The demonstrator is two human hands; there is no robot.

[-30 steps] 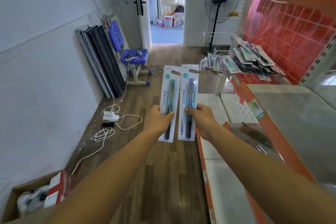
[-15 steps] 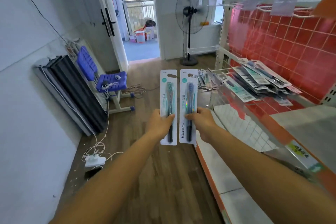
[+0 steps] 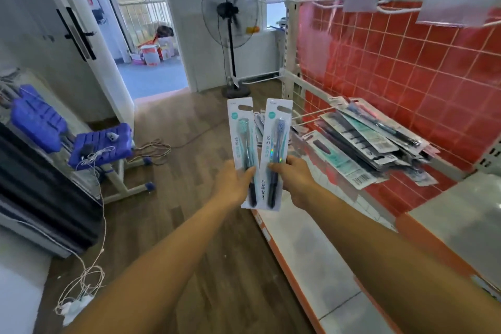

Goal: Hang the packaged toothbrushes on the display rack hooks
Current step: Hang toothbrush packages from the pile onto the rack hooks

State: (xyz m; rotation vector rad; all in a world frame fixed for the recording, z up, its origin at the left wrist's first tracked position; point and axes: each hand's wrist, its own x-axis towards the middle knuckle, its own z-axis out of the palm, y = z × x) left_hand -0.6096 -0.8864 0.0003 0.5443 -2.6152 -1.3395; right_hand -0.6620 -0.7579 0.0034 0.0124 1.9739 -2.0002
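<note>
From the head camera, both arms reach forward over the wooden floor (image 3: 168,198). The left hand (image 3: 235,184) pinches the lower part of a toothbrush pack with a green brush (image 3: 241,144), thumb on its front; the right hand (image 3: 294,179) pinches a pack with a blue brush (image 3: 275,149) the same way. The two packs stand upright, side by side and touching near the bottom. At three o'clock from them a pile of packs (image 3: 371,141) lies on the rack's wire shelf against the red grid panel (image 3: 406,68). White hooks (image 3: 390,10) jut out at one o'clock, high up. A standing fan (image 3: 230,8) stands at twelve o'clock, a blue chair (image 3: 100,144) at nine.
</note>
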